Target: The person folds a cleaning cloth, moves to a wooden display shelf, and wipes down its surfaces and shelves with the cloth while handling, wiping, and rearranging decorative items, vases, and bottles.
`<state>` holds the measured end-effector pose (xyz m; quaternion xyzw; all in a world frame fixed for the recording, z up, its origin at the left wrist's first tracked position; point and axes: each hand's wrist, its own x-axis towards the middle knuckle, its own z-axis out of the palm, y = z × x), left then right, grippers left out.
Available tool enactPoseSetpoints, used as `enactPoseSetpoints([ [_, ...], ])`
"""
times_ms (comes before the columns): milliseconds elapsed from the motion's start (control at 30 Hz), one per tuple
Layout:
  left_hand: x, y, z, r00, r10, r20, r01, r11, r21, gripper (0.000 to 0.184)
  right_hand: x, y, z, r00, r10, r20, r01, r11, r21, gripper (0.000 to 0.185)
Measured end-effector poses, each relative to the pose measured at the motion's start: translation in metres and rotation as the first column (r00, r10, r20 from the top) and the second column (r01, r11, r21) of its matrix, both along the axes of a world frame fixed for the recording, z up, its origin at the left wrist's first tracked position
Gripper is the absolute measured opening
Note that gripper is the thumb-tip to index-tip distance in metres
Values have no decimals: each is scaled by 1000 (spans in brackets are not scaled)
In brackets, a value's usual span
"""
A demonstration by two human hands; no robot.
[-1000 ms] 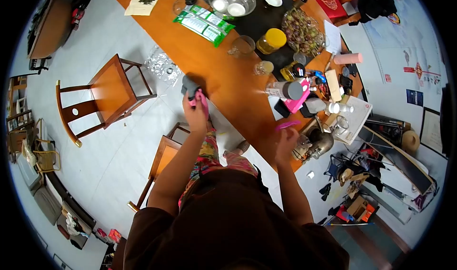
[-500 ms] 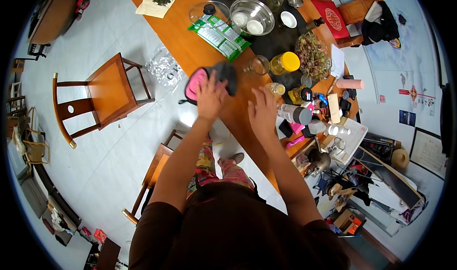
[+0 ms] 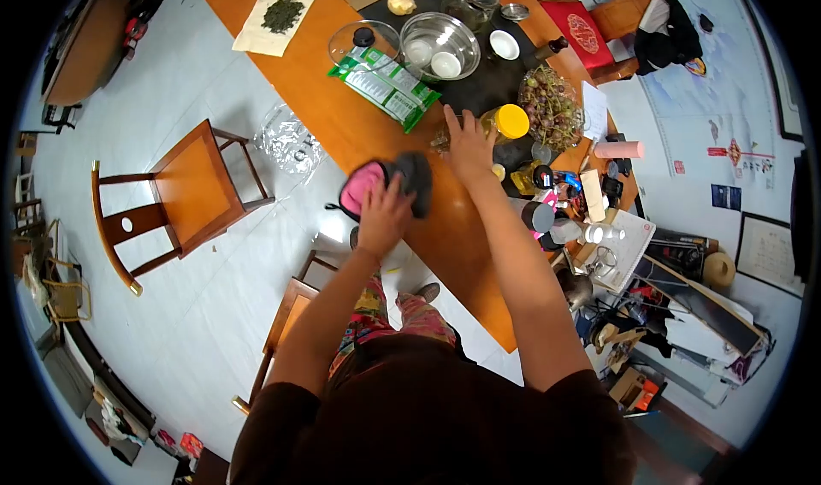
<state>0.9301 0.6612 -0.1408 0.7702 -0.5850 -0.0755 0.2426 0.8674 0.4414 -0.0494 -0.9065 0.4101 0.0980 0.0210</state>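
A pink and dark grey pouch-like item (image 3: pixel 414 183) lies spread at the near edge of the wooden table (image 3: pixel 466 267). My left hand (image 3: pixel 386 215) rests on it with fingers apart. My right hand (image 3: pixel 469 149) reaches over the table, fingers spread, at a clear glass vessel (image 3: pixel 441 140) that it partly hides; contact cannot be made out. Just beyond that hand stands a jar with a yellow lid (image 3: pixel 512 121). Green and white packets (image 3: pixel 390 89) lie further back, beside a steel bowl (image 3: pixel 462 38) holding white cups.
A bowl of grapes (image 3: pixel 552 109), bottles and a pink cylinder (image 3: pixel 619 150) crowd the table's right side. Dried leaves lie on a cloth (image 3: pixel 255 36) at the back left. Wooden chairs (image 3: pixel 195 177) stand left on the floor, near a clear plastic bag (image 3: pixel 289 141).
The pouch went from my left hand's grasp to lying opened out at the table edge. My right hand let go of a bright pink item and moved across to the glass vessel.
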Motion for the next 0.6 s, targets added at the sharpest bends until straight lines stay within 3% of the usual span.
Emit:
enactPoseSetpoints([
  [67, -15, 15, 8, 998, -58, -24, 57, 998, -14, 39, -1, -2, -2, 999, 22, -43, -22, 1000, 7, 87],
  [233, 16, 12, -3, 993, -103, -54, 100, 994, -50, 41, -7, 1, -7, 990, 143, 5, -141, 980, -140, 47],
  [400, 95, -4, -4, 991, 134, 25, -134, 991, -10, 42, -15, 1, -5, 974, 143, -178, -159, 984, -78, 42],
  [467, 119, -10, -3, 991, 129, 37, -129, 992, -15, 44, -19, 1, 0, 957, 155, -244, -186, 977, -108, 43],
  [567, 136, -15, 3, 993, 117, 25, -117, 993, 6, 45, -23, 3, 2, 974, 120, -191, -150, 977, -150, 44],
  [600, 136, -16, 5, 993, 121, 18, -121, 993, 15, 46, -18, 6, 4, 986, 138, -90, -150, 978, -143, 44],
])
